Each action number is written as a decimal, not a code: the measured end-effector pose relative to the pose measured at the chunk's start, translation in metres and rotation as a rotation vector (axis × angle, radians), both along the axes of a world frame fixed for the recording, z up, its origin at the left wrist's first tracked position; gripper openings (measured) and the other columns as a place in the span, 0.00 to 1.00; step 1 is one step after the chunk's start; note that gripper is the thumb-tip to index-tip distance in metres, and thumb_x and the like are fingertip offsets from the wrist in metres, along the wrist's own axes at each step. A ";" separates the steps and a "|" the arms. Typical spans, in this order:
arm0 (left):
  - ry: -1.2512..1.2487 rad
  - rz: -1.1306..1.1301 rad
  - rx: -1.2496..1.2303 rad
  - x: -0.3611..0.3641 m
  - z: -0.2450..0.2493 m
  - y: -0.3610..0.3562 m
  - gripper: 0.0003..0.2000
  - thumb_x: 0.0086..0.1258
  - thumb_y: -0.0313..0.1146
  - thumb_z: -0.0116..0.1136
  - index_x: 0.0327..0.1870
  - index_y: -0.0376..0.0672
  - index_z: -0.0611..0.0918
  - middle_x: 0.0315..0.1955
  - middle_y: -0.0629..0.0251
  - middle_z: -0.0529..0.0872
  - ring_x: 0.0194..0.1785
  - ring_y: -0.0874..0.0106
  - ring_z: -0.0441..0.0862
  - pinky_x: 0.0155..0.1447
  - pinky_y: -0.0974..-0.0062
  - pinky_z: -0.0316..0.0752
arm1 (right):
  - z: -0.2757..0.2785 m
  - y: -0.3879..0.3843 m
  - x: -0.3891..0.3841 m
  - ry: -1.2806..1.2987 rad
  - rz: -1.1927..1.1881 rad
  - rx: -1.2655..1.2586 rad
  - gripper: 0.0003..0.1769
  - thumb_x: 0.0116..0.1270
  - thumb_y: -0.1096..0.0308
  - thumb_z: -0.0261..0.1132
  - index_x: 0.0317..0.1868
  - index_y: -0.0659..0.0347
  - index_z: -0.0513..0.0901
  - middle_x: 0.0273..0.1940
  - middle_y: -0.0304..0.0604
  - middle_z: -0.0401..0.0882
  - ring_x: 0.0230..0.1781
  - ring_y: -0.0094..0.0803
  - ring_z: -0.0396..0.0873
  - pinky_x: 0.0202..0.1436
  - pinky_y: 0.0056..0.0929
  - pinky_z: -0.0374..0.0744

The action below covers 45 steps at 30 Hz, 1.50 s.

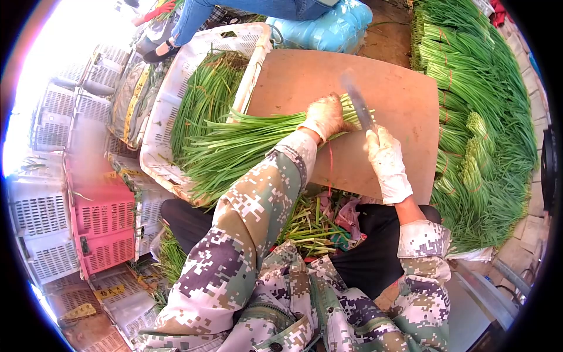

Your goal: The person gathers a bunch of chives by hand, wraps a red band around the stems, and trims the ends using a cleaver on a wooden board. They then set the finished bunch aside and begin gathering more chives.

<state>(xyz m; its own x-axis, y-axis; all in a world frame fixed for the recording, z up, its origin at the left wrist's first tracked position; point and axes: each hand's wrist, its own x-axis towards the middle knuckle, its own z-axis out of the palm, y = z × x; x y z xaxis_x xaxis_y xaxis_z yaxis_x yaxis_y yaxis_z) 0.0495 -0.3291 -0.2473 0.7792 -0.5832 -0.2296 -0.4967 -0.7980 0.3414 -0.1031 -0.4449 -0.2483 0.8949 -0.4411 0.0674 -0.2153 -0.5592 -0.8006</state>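
A bundle of long green stalks lies across the brown board, its leaves hanging left over a white crate. My left hand, gloved, is wrapped round the bundle near its pale cut end. In my gloved right hand is the handle of a knife; its blade, partly blurred, points up and left beside the stalk ends. A thin red band hangs below my left hand at the board's near edge. Loose green leaves fill part of the white crate.
Tied green bundles are piled at the right. Stacked white crates and a pink crate stand at the left. Cut scraps lie below the board. Behind it are a blue plastic bundle and another person's leg.
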 end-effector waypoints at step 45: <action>-0.104 0.118 0.143 -0.020 0.006 -0.005 0.37 0.41 0.49 0.77 0.51 0.38 0.76 0.47 0.56 0.83 0.53 0.62 0.81 0.56 0.67 0.77 | 0.005 -0.007 -0.002 0.197 0.002 -0.007 0.11 0.68 0.61 0.58 0.37 0.61 0.79 0.27 0.57 0.80 0.29 0.55 0.81 0.33 0.48 0.77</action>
<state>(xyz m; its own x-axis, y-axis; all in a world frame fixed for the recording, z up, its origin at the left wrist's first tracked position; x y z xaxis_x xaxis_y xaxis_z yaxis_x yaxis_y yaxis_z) 0.0295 -0.3345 -0.2414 0.8638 -0.4540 -0.2185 -0.4237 -0.8892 0.1727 -0.1049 -0.4523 -0.2437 0.8921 -0.4391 -0.1060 -0.3662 -0.5656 -0.7389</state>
